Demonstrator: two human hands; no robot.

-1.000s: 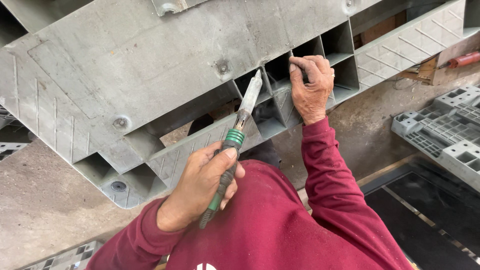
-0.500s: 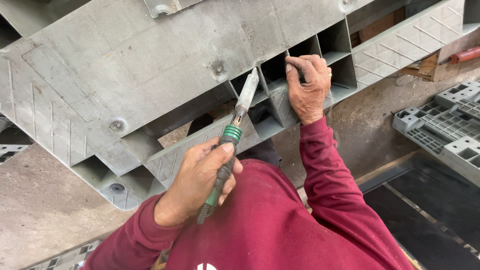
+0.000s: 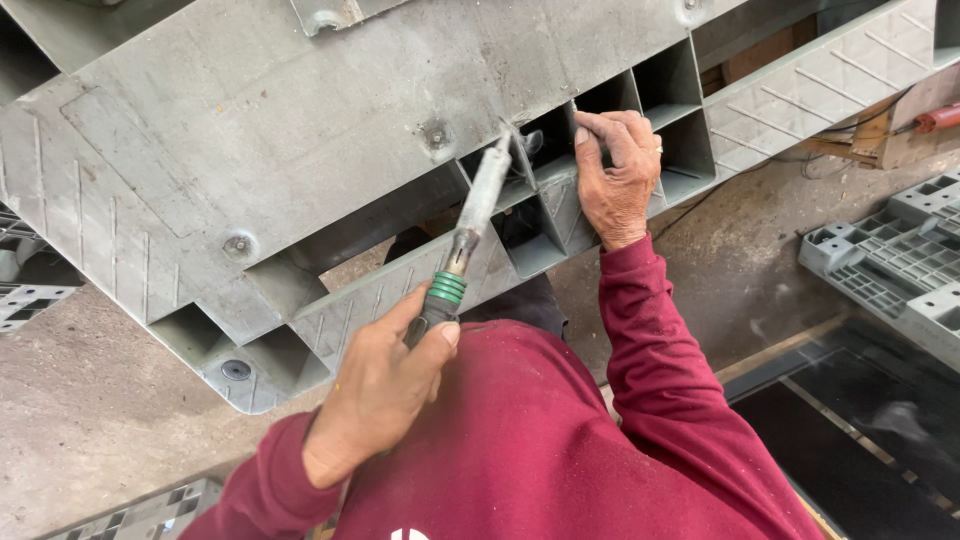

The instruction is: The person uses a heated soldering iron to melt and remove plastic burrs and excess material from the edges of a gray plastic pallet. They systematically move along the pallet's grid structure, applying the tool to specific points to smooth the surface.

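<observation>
While the left hand (image 3: 385, 395) stayed fisted round a slim tool (image 3: 465, 245) w/ green-ringed grip, its metal tip met a rib of the grey plastic pallet (image 3: 250, 130). Right hand (image 3: 618, 180), fingers curled, gripped a rib beside it. One tool, one pallet w/ square cells, scuffed.

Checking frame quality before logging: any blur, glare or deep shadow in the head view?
Head view: even daylight, no glare; grey pallet, tool, left hand and right hand sharp; pallet cells in shadow; black mat at lower right slightly smeared.
</observation>
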